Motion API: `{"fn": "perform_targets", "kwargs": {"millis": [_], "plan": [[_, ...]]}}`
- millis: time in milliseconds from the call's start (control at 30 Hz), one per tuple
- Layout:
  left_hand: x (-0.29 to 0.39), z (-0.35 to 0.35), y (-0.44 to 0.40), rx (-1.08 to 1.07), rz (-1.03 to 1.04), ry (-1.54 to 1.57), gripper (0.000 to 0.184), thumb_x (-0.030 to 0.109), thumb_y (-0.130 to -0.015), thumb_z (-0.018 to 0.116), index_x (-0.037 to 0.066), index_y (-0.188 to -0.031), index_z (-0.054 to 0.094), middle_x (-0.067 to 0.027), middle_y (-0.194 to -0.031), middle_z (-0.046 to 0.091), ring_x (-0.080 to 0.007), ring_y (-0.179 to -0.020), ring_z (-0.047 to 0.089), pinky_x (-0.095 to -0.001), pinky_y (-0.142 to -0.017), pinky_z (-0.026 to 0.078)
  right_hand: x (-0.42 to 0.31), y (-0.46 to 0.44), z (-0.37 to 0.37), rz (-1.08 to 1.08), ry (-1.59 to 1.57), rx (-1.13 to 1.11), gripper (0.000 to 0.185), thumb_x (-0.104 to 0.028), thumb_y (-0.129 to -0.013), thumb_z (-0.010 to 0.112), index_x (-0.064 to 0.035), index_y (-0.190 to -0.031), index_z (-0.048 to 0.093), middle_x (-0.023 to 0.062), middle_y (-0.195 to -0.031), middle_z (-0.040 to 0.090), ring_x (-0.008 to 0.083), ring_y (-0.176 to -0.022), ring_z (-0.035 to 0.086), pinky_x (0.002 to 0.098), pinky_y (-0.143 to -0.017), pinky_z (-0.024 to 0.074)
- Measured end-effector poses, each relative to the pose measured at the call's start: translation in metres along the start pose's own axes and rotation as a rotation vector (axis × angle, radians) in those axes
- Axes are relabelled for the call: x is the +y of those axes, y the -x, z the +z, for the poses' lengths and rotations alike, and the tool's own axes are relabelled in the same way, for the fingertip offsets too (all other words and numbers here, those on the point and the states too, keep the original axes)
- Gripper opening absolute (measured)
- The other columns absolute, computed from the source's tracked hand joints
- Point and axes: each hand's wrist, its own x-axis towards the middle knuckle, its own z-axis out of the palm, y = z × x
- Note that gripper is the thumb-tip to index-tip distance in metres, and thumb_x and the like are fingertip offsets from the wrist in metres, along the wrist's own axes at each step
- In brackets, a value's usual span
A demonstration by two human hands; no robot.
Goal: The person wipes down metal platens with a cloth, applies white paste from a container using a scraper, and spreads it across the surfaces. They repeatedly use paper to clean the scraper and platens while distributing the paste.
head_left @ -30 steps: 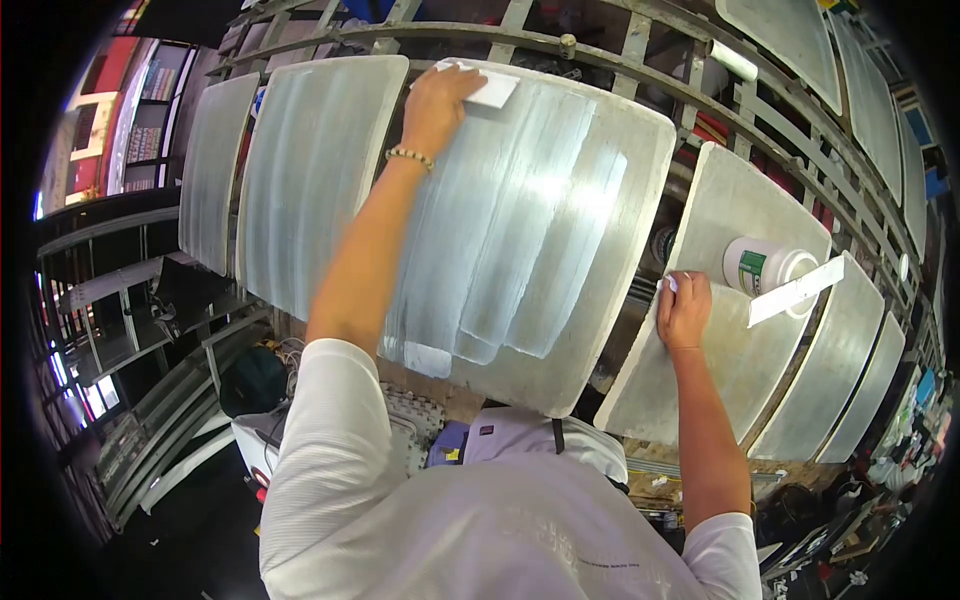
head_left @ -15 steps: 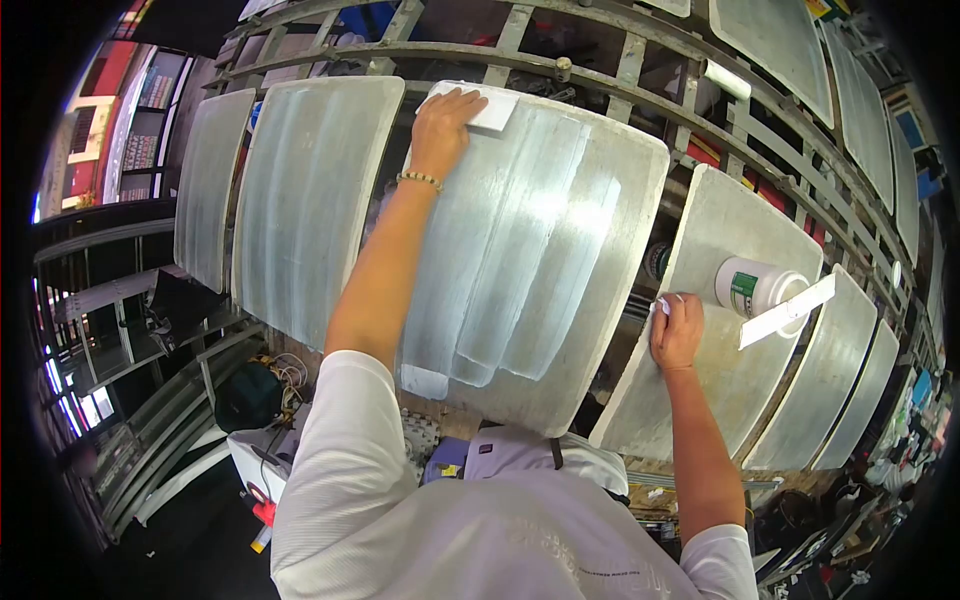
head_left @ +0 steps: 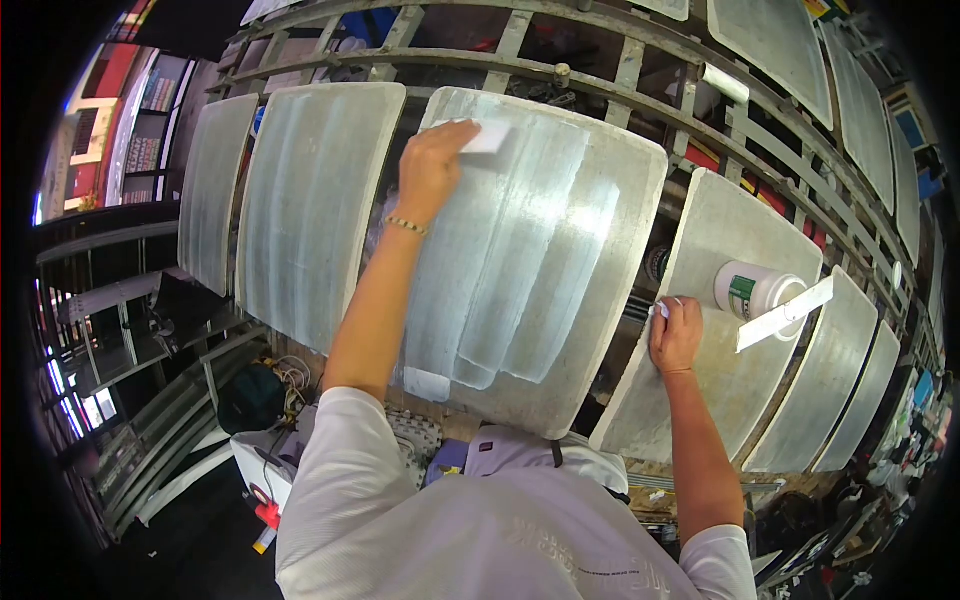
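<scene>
Green-labelled tub point(head_left: 761, 288); left hand point(head_left: 434, 168) grips spreader point(head_left: 488, 139).

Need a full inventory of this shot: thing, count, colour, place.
Panels: at least nine, grey, six in front row
Flat tool: one, white, in left hand
Tub: one, white with green label, on panel right of centre
Strip: one, white, across tub's mouth
Rails: several, grey, beyond front row
Cylinder: one, white, upper right
Clutter: uncounted, mixed, lower right
Bracelet: one, beaded, just below left hand
Left hand: one, bare, upper middle
Right hand: one, bare, at tub panel's left edge
</scene>
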Motion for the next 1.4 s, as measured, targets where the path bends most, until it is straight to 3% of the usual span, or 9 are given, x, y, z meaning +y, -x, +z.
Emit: {"fn": "perform_targets", "kwargs": {"millis": [33,133,200,467,667,767,867,1167,1400], "plan": [[0.004,-0.006,-0.001,-0.003,0.003,0.004,0.041,-0.010,-0.079,0.056,0.006,-0.112,0.075,-0.0135,-0.117,0.074,-0.0271,-0.112,0.069,-0.0399,-0.096,0.054,0.000,-0.001,-0.001,0.005,0.002,0.001,0.020,-0.007,-0.084,0.071,-0.0061,-0.103,0.064,0.0150,-0.096,0.059,0.0362,-0.087,0.059,0.0466,-0.074,0.0472],[0.007,-0.032,-0.001,-0.046,-0.525,0.161,0.029,-0.005,-0.089,0.060,-0.001,-0.116,0.071,-0.0188,-0.118,0.073,-0.0300,-0.109,0.070,-0.0383,-0.093,0.054,-0.003,0.001,-0.002,0.020,-0.006,-0.012,0.020,-0.007,-0.085,0.070,-0.0055,-0.103,0.063,0.0152,-0.095,0.059,0.0363,-0.086,0.059,0.0463,-0.074,0.0472],[0.001,-0.045,-0.008,0.091,-0.880,0.789,0.032,-0.001,-0.095,0.062,-0.006,-0.127,0.062,-0.0187,-0.121,0.070,-0.0264,-0.109,0.070,-0.0362,-0.093,0.054,-0.002,-0.002,-0.001,-0.008,-0.006,0.012,0.019,-0.007,-0.085,0.070,-0.0049,-0.103,0.063,0.0155,-0.095,0.059,0.0363,-0.085,0.059,0.0464,-0.073,0.0472],[-0.006,-0.031,0.023,-0.089,-1.103,1.101,0.040,-0.003,-0.091,0.066,-0.008,-0.129,0.056,-0.0163,-0.120,0.069,-0.0248,-0.107,0.069,-0.0359,-0.092,0.054,-0.004,-0.002,-0.003,0.012,-0.014,0.012,0.017,-0.008,-0.086,0.070,-0.0050,-0.101,0.064,0.0152,-0.094,0.058,0.0360,-0.085,0.059,0.0464,-0.073,0.0471],[-0.033,-0.020,0.031,-0.186,-1.001,0.419,0.032,0.006,-0.085,0.075,-0.006,-0.112,0.065,-0.0200,-0.107,0.073,-0.0294,-0.099,0.071,-0.0401,-0.086,0.054,-0.002,-0.002,0.000,0.002,-0.009,0.018,0.017,-0.008,-0.086,0.070,-0.0051,-0.102,0.064,0.0152,-0.095,0.058,0.0358,-0.086,0.059,0.0464,-0.074,0.0469],[-0.033,-0.039,0.025,-0.183,-0.630,-0.193,0.033,0.010,-0.078,0.080,-0.006,-0.103,0.066,-0.0252,-0.093,0.069,-0.0342,-0.084,0.069,-0.0390,-0.076,0.052,-0.003,-0.001,-0.001,0.012,-0.010,0.012,0.017,-0.008,-0.086,0.070,-0.0053,-0.102,0.064,0.0152,-0.095,0.058,0.0358,-0.086,0.059,0.0463,-0.074,0.0468],[-0.012,-0.055,0.013,-0.207,-0.504,-0.087,0.029,0.010,-0.081,0.076,0.000,-0.106,0.069,-0.0208,-0.103,0.070,-0.0403,-0.098,0.066,-0.0443,-0.084,0.052,-0.003,-0.002,-0.001,0.017,-0.013,0.017,0.017,-0.009,-0.086,0.070,-0.0058,-0.102,0.064,0.0149,-0.095,0.058,0.0357,-0.086,0.059,0.0463,-0.074,0.0467],[0.009,-0.017,-0.017,-0.081,0.100,-0.118,0.024,-0.008,-0.072,0.061,0.002,-0.093,0.067,-0.0116,-0.094,0.067,-0.0347,-0.089,0.065,-0.0424,-0.081,0.052,0.000,-0.001,0.000,0.010,-0.009,0.014,0.019,-0.009,-0.084,0.070,-0.0067,-0.102,0.063,0.0149,-0.096,0.059,0.0362,-0.086,0.058,0.0468,-0.074,0.0466],[-0.032,0.017,-0.044,-0.003,0.136,-0.132,0.024,-0.007,-0.073,0.059,0.003,-0.093,0.068,-0.0111,-0.104,0.073,-0.0325,-0.097,0.068,-0.0424,-0.087,0.052,-0.003,-0.001,-0.002,0.021,-0.014,-0.002,0.020,-0.008,-0.084,0.070,-0.0062,-0.103,0.063,0.0154,-0.096,0.059,0.0365,-0.086,0.058,0.0465,-0.075,0.0467]]}}
